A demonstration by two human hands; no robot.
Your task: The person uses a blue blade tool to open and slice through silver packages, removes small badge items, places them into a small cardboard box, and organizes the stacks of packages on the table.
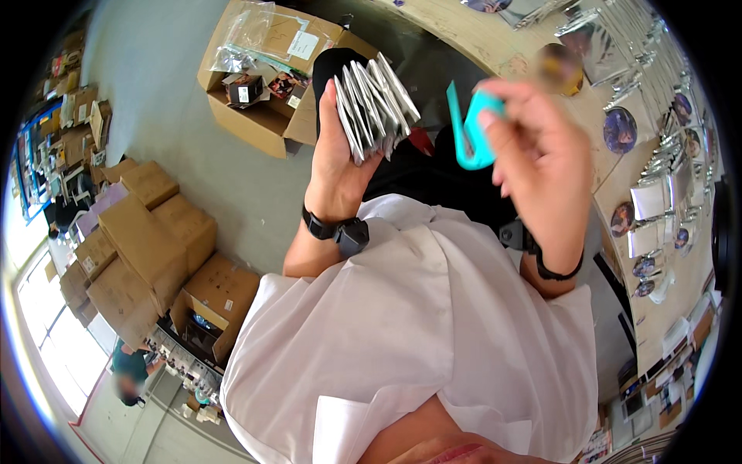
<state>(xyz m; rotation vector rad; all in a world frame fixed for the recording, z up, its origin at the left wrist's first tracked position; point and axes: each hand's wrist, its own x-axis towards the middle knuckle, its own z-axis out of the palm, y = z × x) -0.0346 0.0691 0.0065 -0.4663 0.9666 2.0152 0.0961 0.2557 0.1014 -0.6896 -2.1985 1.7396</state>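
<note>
My left hand (338, 178) is closed around the lower end of a fanned stack of silver foil packets (377, 108). The packets stand on edge, side by side, with their upper ends spread a little apart. Across from it, my right hand (541, 147) pinches a turquoise hook-shaped bag cutter (478, 131) between thumb and fingers. A long thin prong of the cutter points away from me, and a small blade seems to sit in its notch. A gap separates the cutter from the packets. Some right-hand fingers are slightly blurred.
A pale wooden table (568, 31) curves along the right, bearing many foil packets (648, 199) and round picture badges (620, 130). An open cardboard box (255, 127) with small boxes and plastic bags stands ahead left. Stacked cartons (151, 232) fill the left; another person (130, 367) is beyond.
</note>
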